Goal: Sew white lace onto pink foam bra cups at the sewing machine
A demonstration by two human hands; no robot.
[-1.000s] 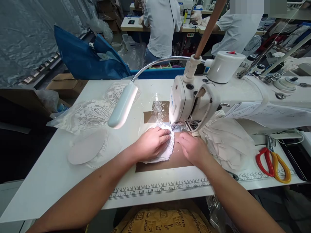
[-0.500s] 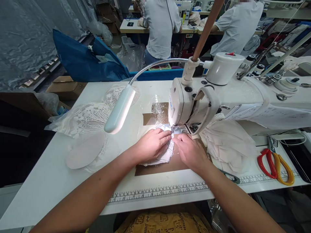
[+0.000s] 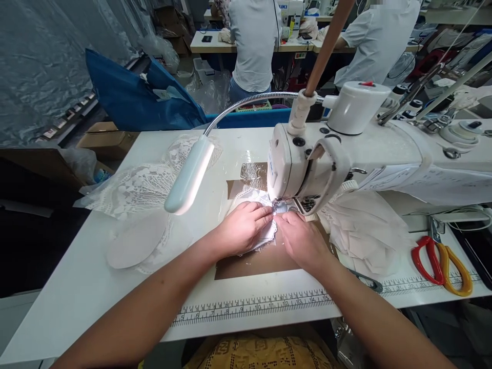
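Observation:
My left hand lies on a small white lace fabric piece, fingers pressed together and pointing at the needle of the white sewing machine. My right hand rests just right of it, fingertips pinching the edge of the same fabric under the presser foot. Both hands sit on a brown patch of the white table. Part of the fabric is hidden under my left hand.
A gooseneck lamp hangs over the table's left middle. White lace pieces and an oval pad lie at left. A stack of beige fabric pieces lies right of the needle; red and yellow scissors lie farther right. Two people work at benches behind.
The fabric piece has fed away from me under the needle. My right hand has moved left and forward, closing up on my left hand's fingertips.

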